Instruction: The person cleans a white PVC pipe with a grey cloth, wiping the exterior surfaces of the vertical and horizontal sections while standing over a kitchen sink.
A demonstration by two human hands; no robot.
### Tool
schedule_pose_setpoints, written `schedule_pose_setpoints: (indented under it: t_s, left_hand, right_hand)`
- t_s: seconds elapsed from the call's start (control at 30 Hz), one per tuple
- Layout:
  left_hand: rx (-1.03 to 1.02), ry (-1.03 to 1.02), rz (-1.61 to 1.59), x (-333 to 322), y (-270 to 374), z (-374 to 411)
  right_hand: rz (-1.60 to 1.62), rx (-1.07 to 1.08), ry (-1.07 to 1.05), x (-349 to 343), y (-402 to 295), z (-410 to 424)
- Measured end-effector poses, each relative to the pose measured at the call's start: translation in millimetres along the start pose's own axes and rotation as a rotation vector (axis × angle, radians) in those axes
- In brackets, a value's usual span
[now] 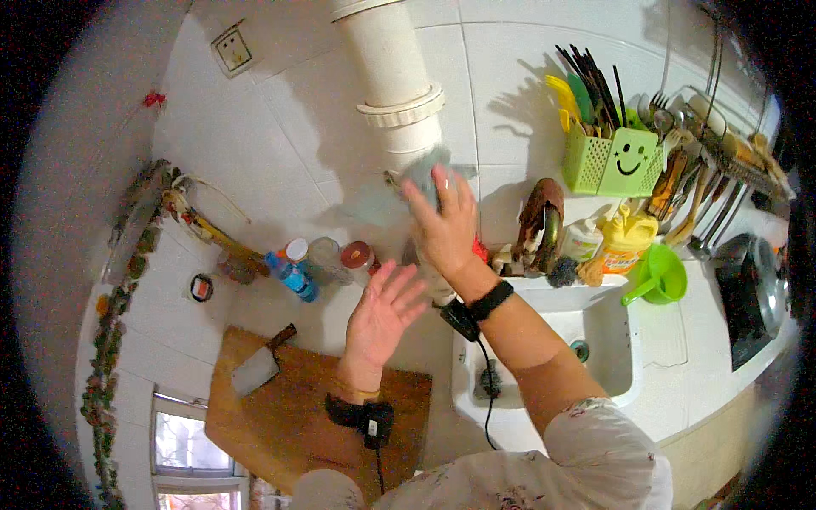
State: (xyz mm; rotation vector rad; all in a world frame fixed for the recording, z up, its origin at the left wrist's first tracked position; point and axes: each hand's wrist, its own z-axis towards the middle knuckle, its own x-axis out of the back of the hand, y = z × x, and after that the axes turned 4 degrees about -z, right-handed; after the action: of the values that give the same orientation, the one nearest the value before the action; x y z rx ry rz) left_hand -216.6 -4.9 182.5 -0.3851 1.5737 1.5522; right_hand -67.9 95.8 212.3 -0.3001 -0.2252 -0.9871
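My right hand (449, 223) is raised against the lower part of a white plastic drainpipe (408, 131). It has a blurred grey-green cloth (426, 164) under its fingers, pressed to the pipe. Palm up and fingers spread, my left hand (379, 315) hovers in front of the pipe's foot and above the far edge of a wooden cutting board (319, 408). Nothing is in it. Each wrist wears a black strap, and a cable trails from each. The pipe's base is partly hidden behind my right hand.
A cleaver (256, 371) lies on the board. Left of the pipe stand a blue bottle (297, 282) and several jars. To the right are a white sink (548, 395), a yellow detergent jug (628, 239), a green ladle (666, 274) and a wall-mounted green utensil holder (583, 159).
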Motion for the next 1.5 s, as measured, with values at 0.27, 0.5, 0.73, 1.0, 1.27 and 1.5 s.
schedule_pose_setpoints:
  t_s: [0.27, 0.5, 0.73, 1.0, 1.27, 1.5]
  left_hand:
    - [0.032, 0.264, 0.196, 18.9, 16.1, -22.3]
    - [0.052, 0.331, 0.339, 8.1, 13.1, -0.7]
    - [0.076, 0.297, 0.199, 12.3, 7.5, 1.7]
    - [0.072, 0.322, 0.188, 11.0, 10.1, 9.4]
    - [0.083, 0.368, 0.193, 5.9, -2.2, 23.9]
    - [0.062, 0.400, 0.207, 6.7, 0.3, 32.7]
  right_hand:
    - [0.513, -0.517, -0.072, -9.5, 35.4, -111.9]
    - [0.689, -0.553, -0.207, -26.0, 41.5, -44.2]
    - [0.799, -0.435, -0.070, -28.6, 56.2, 6.2]
    - [0.766, -0.577, 0.080, 5.9, 51.0, 24.8]
    - [0.422, -0.300, -0.163, 26.5, 51.8, 34.1]
    - [0.460, 0.003, -0.262, 45.8, 48.8, 26.0]
